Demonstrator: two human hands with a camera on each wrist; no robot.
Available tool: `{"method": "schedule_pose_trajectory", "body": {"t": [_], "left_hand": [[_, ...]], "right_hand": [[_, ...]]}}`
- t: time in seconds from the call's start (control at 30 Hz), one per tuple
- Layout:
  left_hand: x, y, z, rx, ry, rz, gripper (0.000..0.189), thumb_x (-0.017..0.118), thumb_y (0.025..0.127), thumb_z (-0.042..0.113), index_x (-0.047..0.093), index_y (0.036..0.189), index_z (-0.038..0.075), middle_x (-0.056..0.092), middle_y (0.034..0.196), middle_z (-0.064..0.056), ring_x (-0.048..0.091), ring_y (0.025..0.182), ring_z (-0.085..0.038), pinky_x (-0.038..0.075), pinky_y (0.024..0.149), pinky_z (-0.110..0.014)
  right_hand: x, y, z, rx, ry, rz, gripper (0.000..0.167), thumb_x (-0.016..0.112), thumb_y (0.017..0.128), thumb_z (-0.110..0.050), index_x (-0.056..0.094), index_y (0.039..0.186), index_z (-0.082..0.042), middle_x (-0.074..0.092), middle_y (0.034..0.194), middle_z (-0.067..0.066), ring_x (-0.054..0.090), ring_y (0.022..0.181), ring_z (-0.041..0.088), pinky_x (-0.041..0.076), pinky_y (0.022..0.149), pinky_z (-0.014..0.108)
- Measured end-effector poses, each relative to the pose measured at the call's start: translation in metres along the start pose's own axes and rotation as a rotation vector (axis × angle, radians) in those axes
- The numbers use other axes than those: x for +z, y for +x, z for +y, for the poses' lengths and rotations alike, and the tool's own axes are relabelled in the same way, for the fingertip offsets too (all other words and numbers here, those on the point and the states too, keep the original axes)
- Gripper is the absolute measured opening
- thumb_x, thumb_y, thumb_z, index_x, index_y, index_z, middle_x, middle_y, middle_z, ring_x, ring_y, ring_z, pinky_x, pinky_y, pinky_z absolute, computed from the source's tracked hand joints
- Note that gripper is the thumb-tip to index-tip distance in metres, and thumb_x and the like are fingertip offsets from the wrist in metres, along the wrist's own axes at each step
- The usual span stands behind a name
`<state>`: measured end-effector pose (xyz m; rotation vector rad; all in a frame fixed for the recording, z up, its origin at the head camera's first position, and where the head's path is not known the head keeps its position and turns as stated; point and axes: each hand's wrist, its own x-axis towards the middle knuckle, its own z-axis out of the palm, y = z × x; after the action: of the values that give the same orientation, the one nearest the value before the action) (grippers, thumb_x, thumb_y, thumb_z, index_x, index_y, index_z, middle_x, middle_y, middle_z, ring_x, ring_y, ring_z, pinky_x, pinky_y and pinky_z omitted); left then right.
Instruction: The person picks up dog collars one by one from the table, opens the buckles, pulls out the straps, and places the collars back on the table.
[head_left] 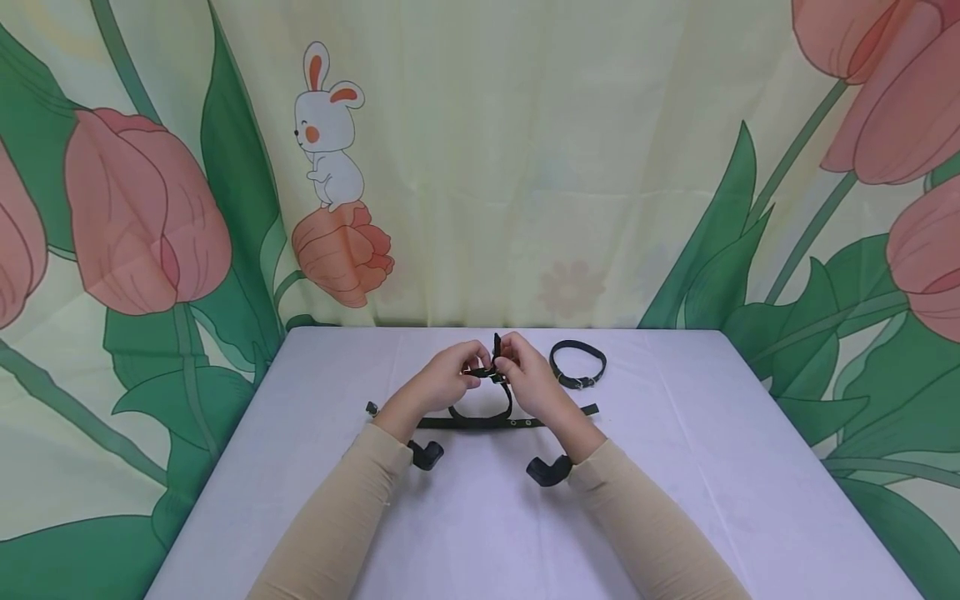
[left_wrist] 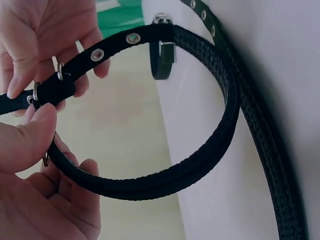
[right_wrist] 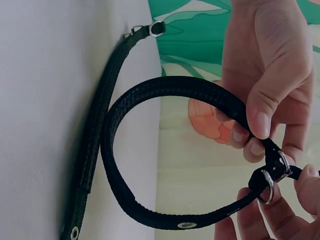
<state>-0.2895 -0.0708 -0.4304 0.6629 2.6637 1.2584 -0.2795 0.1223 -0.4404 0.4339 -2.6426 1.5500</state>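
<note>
While its tail (head_left: 497, 344) is emerging at a metal buckle (right_wrist: 285, 164), a black collar (left_wrist: 142, 189) with metal eyelets (left_wrist: 97, 55) is standing as an upright loop over the middle of a white table (head_left: 480, 533), buckle uppermost. The left hand (head_left: 444, 377) is pinching the band beside the buckle; the right hand (head_left: 527, 379) is pinching the tail, which is pointing upward. Close by the loop, a second black collar (head_left: 525, 423) is lying stretched out sideways; whether the two are touching, I cannot tell. To the right, a third black collar (head_left: 573, 382) is lying buckled in a ring. Tan sleeves (head_left: 337, 500) are covering both forearms. Behind, a pale curtain (head_left: 480, 167) is showing pink tulips, green leaves and a white rabbit (head_left: 333, 150).
</note>
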Motion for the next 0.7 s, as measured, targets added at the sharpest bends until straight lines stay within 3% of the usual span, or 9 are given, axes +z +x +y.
{"method": "schedule_pose_trajectory", "body": {"t": [0.17,0.43,0.7], "left_hand": [[0.0012,0.0007,0.0004,-0.002,0.026,-0.008,0.027,0.068,0.097,-0.007,0.062,0.11,0.016,0.059,0.1,-0.007,0.056,0.094,-0.023,0.045,0.08,-0.035],[0.0027,0.0027,-0.0028,0.002,0.052,-0.021,0.028,0.069,0.097,-0.008,0.058,0.107,0.016,0.057,0.098,-0.008,0.055,0.091,-0.023,0.044,0.079,-0.035],[0.0034,0.0026,-0.0036,0.0,0.049,-0.027,0.028,0.068,0.098,-0.007,0.057,0.107,0.017,0.056,0.097,-0.007,0.055,0.092,-0.025,0.044,0.079,-0.037]], "right_hand": [[-0.0003,-0.0008,0.0005,-0.004,0.005,-0.002,0.01,0.056,0.111,-0.011,0.058,0.12,-0.014,0.072,0.112,0.012,0.07,0.099,0.025,0.058,0.087,0.04],[0.0,-0.0006,0.0019,-0.034,0.019,-0.028,0.013,0.058,0.11,-0.011,0.059,0.122,-0.014,0.076,0.119,0.013,0.072,0.109,0.028,0.055,0.098,0.05],[0.0009,-0.0009,0.0029,-0.032,0.003,-0.014,0.012,0.057,0.111,-0.012,0.058,0.123,-0.013,0.074,0.115,0.012,0.071,0.104,0.027,0.055,0.091,0.045]]}}
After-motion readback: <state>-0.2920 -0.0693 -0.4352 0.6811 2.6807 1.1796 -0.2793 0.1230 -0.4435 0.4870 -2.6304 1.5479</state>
